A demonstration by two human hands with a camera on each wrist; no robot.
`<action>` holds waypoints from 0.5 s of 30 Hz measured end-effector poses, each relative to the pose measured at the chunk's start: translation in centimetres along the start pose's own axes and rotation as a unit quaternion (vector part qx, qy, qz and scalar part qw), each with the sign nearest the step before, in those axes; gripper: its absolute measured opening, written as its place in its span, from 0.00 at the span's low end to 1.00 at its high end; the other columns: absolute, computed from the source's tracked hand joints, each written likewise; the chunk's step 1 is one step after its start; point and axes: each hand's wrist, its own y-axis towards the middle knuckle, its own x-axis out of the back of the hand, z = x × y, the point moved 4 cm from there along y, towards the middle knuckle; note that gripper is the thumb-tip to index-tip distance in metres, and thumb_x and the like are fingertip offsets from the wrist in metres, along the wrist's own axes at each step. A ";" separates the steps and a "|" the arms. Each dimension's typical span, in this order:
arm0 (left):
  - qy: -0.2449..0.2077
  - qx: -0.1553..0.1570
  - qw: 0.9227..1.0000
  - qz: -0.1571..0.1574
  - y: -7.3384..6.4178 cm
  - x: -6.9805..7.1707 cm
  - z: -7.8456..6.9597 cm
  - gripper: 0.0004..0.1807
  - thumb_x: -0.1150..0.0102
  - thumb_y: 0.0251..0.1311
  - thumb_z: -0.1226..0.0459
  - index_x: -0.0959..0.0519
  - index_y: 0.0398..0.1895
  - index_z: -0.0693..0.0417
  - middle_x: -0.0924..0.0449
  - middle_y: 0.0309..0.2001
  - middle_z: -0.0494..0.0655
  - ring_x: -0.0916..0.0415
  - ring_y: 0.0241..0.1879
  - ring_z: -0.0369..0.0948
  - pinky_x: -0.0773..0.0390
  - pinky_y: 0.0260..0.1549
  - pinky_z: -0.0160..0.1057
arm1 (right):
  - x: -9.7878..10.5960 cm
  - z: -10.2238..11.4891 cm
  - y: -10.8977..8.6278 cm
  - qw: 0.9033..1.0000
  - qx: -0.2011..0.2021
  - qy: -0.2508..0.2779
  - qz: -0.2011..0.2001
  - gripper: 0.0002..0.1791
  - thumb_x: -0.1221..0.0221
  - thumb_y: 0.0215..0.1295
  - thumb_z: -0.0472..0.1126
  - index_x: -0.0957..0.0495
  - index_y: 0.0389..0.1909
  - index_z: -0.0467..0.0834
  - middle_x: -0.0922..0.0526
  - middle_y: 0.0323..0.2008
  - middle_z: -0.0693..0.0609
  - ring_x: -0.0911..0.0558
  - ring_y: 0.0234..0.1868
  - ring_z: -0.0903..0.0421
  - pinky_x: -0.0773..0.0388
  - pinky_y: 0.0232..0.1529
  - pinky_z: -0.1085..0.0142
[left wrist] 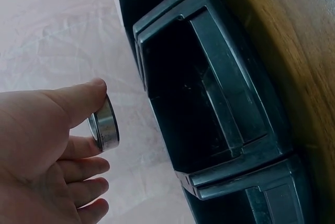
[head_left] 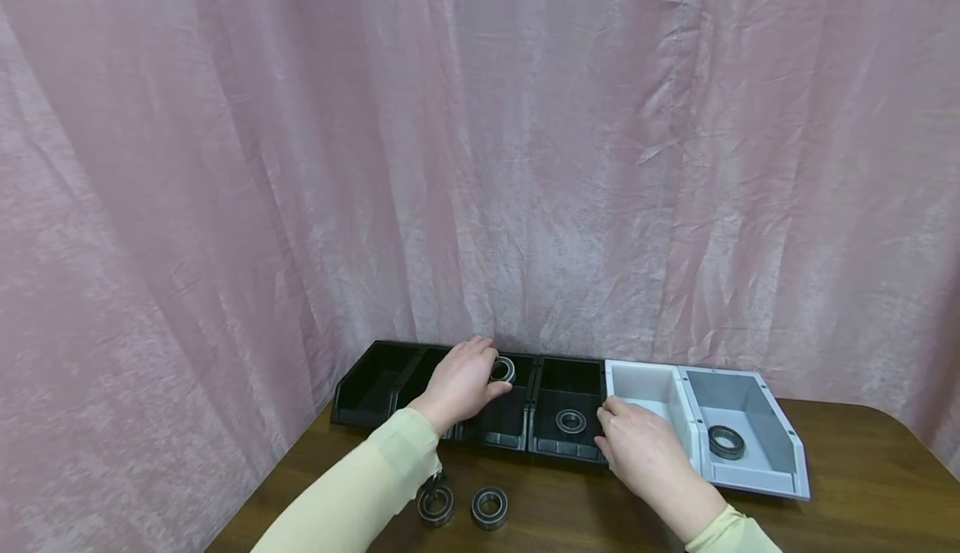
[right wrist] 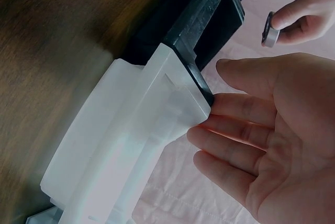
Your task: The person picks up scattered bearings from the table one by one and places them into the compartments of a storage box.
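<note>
My left hand [head_left: 461, 382] pinches a metal ball bearing [left wrist: 108, 127] between thumb and forefinger, holding it above a black bin [head_left: 491, 428]. Its other fingers are loosely bent in the left wrist view. My right hand [head_left: 648, 449] is beside the border of the rightmost black bin [head_left: 567, 451] and the white bin [head_left: 647, 379]. Nothing is in its grasp, and its fingers, only slightly bent, meet the bin rim in the right wrist view. One bearing [head_left: 572, 432] lies in that rightmost black bin, another [head_left: 726, 454] in the grey bin [head_left: 757, 480] at the far right.
Two more bearings, one [head_left: 436, 521] partly behind the left sleeve and one [head_left: 490, 525] to its right, lie on the wooden table [head_left: 862, 470] in front of the bins. More black bins [head_left: 372, 382] extend leftward in the row. A pink curtain [head_left: 525, 161] hangs close behind.
</note>
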 end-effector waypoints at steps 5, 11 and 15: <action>-0.005 0.003 1.000 0.002 0.5 -0.4 0.2 0.29 0.28 0.73 0.48 0.15 0.62 0.63 0.20 0.72 0.60 0.27 0.75 0.55 0.31 0.77 0.54 | 0.0 0.0 0.0 1.000 -0.001 -0.001 0.004 0.15 0.19 0.57 0.41 0.14 0.38 0.39 0.18 0.37 0.49 0.14 0.33 0.48 0.14 0.37 0.54; -0.010 0.007 1.000 0.008 1.0 -1.2 0.5 0.29 0.27 0.73 0.49 0.15 0.62 0.65 0.19 0.70 0.61 0.26 0.74 0.56 0.30 0.77 0.54 | 0.0 0.0 0.0 1.000 -0.001 0.004 0.005 0.15 0.19 0.58 0.41 0.13 0.39 0.39 0.19 0.37 0.49 0.14 0.33 0.48 0.14 0.37 0.54; -0.011 0.009 1.000 0.011 1.5 -1.9 0.6 0.29 0.27 0.73 0.50 0.16 0.62 0.65 0.19 0.70 0.61 0.25 0.74 0.56 0.30 0.77 0.53 | 0.1 0.0 0.0 1.000 -0.004 0.004 0.004 0.15 0.19 0.58 0.41 0.14 0.39 0.39 0.19 0.36 0.49 0.15 0.33 0.48 0.14 0.37 0.54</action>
